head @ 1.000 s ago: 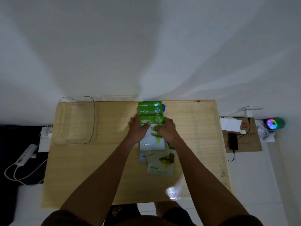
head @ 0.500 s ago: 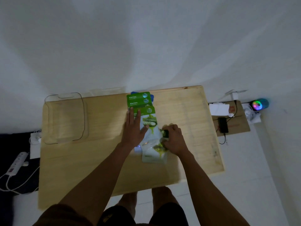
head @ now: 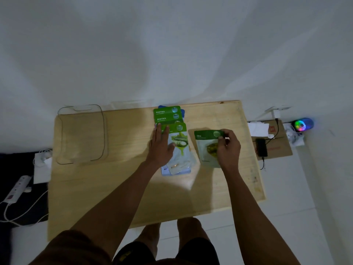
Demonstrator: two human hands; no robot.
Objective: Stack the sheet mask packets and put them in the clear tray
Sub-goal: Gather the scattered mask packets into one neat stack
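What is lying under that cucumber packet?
Beneath the cucumber packet show two fanned Aloe Vera packets and blue packet edges. How many more lie covered cannot be seen.

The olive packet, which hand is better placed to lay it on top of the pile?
The right hand. It already grips the olive packet just right of the pile, so a short move leftward should do. The left hand lies flat on the pile, steadying it.

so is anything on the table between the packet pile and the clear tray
Nothing visible. The wooden table is bare between the packet pile and the clear tray. The left hand lies flat on the pile's tray-side edge.
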